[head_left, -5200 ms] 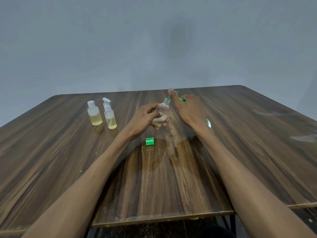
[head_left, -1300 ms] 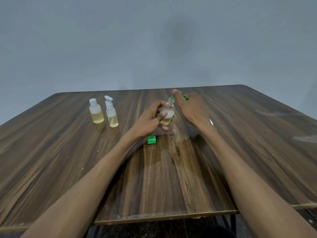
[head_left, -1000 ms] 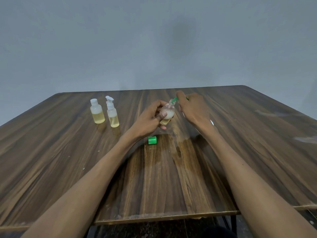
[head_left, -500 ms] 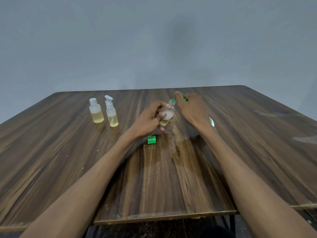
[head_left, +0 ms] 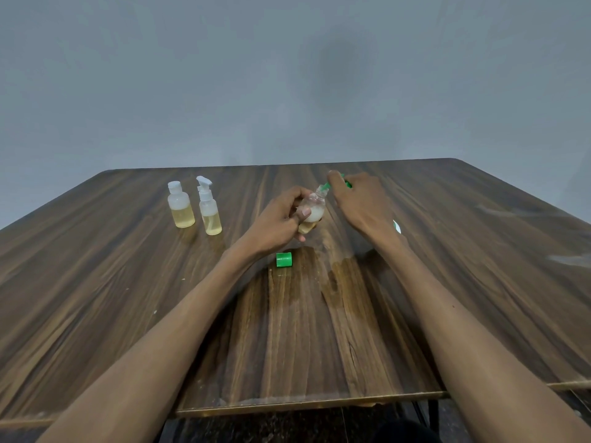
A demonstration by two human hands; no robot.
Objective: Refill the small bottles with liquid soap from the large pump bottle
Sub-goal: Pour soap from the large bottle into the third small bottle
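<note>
My left hand [head_left: 281,219] grips a small clear bottle [head_left: 312,210], tilted, with yellowish liquid and white foam inside. Its open neck sits under the green nozzle [head_left: 325,186] of the large pump bottle. My right hand [head_left: 358,203] covers the green pump head and hides most of the large bottle; only a white-green bit of its body [head_left: 396,226] shows by my wrist. A green cap [head_left: 284,259] lies on the table in front of my left hand.
Two small bottles with yellow liquid stand at the back left of the wooden table [head_left: 128,282]: a white-capped bottle [head_left: 181,204] and a spray-top bottle [head_left: 209,206]. A wet patch [head_left: 332,276] darkens the wood near the cap.
Both hands stay in place over the last second; the small bottle stays under the nozzle. Compared with five seconds ago it is held higher and closer to the nozzle.
</note>
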